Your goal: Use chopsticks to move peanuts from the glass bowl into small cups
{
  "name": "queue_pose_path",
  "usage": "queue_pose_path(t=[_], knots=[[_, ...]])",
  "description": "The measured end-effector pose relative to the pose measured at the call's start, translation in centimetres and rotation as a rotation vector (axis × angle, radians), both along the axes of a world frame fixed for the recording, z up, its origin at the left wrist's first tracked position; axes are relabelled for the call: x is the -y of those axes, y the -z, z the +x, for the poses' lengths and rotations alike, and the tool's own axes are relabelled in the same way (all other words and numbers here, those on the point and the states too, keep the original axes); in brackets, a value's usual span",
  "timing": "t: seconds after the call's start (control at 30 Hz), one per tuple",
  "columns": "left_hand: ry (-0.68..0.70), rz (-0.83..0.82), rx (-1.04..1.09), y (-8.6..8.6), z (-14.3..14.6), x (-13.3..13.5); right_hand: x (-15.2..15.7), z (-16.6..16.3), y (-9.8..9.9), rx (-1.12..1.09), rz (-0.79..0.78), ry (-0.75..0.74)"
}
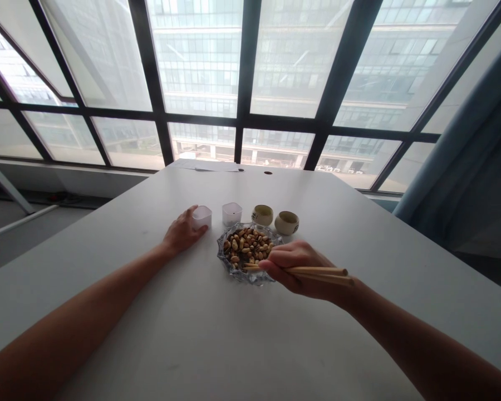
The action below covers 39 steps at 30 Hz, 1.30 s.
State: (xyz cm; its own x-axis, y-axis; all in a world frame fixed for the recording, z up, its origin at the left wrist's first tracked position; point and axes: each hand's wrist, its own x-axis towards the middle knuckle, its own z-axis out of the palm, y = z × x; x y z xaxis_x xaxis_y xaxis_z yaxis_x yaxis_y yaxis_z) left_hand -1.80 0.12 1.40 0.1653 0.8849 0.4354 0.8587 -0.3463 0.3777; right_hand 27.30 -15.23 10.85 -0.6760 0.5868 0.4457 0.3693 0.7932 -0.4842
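Observation:
A clear glass bowl (225, 262) full of pistachio-like nuts (250, 242) stands mid-table. My right hand (298, 264) is closed around a pair of wooden chopsticks (321, 274); their tips reach in over the near side of the bowl, among the nuts. Whether a nut is pinched between the tips I cannot tell. On the left, my left hand (185, 231) is curled round a small translucent plastic cup (202, 217), thumb on its near side and fingers behind it. A second translucent cup (232, 214), with something dark inside, sits just right of it.
Two small beige ceramic cups (262, 215) with dark markings stand behind the bowl to the right. White sheets of paper (209, 166) and two dark round holes lie at the far end of the white table (234, 345). A blue curtain (463, 145) hangs at the right, beside large windows.

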Motion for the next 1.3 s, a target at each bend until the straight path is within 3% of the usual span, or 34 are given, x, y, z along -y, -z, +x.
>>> queue_pose_path(t=[0.2, 0.5, 0.7, 0.83, 0.97, 1.17, 1.3], knots=[[-0.005, -0.02, -0.009, 0.0, -0.1, -0.1, -0.6, 0.7, -0.3, -0.024, 0.047, 0.095], [0.003, 0.004, -0.001, 0.3, -0.2, -0.3, -1.3, 2.0, -0.5, -0.143, -0.049, 0.186], [0.001, 0.026, -0.004, 0.4, -0.3, -0.4, -2.9, 2.6, -0.4, -0.662, -0.311, 0.504], [0.009, 0.011, -0.006, 0.3, -0.3, -0.3, -4.9, 3.8, -0.1, -0.944, -0.4, 0.579], [0.029, 0.023, 0.021, 0.3, -0.4, -0.2, -5.2, 4.3, -0.1, -0.949, -0.304, 0.615], [0.125, 0.166, 0.062, 0.4, -0.6, -0.2, -3.0, 3.9, -0.3, -0.763, 0.057, 0.593], [0.182, 0.266, 0.045, 0.6, -0.7, -0.3, -2.5, 3.8, -0.3, -0.702, 0.082, 0.58]])
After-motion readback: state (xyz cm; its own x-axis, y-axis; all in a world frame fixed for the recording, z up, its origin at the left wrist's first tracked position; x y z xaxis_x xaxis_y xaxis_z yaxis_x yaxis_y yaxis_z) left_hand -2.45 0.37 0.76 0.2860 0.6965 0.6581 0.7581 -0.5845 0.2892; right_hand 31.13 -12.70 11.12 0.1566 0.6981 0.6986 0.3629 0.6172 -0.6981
